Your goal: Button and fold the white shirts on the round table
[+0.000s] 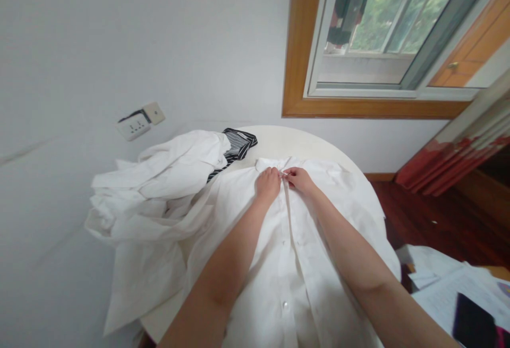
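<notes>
A white button-up shirt point(263, 263) lies spread on a round table, its collar end away from me and its front placket running toward me. My left hand point(269, 183) is closed on the placket just below the collar. Right beside it, my right hand point(298, 180) pinches the facing edge, and the fingertips of both hands nearly meet. Whatever small part of the shirt sits between the fingertips is too small to make out. Lower on the placket a small button point(285, 304) shows, and below my hands the two front edges lie slightly apart.
A heap of white clothes point(171, 172) lies on the table's left, with a black-and-white striped garment point(239, 143) beside it. The pale table point(279, 138) stands against a wall with a socket point(135, 126). Papers point(454, 284) and a dark flat object point(474, 321) are at lower right, below a red-and-white curtain point(454, 162).
</notes>
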A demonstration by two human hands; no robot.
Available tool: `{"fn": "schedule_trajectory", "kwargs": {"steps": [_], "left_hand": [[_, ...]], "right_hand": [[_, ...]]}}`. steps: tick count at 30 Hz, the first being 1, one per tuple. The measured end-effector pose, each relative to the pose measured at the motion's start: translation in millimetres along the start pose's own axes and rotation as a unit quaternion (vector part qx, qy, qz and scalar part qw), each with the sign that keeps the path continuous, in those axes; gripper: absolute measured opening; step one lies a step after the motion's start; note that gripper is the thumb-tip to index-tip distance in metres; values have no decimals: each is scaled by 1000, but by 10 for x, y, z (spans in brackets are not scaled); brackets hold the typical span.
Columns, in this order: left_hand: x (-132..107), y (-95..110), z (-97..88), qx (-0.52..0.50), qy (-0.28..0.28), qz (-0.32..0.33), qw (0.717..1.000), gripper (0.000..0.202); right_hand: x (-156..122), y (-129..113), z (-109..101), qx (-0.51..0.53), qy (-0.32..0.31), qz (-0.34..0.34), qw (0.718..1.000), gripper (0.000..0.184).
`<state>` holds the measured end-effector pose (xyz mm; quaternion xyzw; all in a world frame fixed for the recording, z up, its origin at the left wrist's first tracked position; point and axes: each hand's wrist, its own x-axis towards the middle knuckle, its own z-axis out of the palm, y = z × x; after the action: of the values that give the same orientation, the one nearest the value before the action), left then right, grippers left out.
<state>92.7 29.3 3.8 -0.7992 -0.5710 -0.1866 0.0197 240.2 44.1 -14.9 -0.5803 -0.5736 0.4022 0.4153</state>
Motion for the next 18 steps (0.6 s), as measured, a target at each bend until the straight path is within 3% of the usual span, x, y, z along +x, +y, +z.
{"fn": "schedule_trajectory", "kwargs": {"steps": [10,18], "left_hand": [[31,46,-29,35,-42,13,998,24],[29,-14,-9,-22,-8,13,1000,19]], "right_hand": [[-89,-139,-21,-49,6,11,999,15],[-68,-105,-39,21,7,7,1000,15]]}}
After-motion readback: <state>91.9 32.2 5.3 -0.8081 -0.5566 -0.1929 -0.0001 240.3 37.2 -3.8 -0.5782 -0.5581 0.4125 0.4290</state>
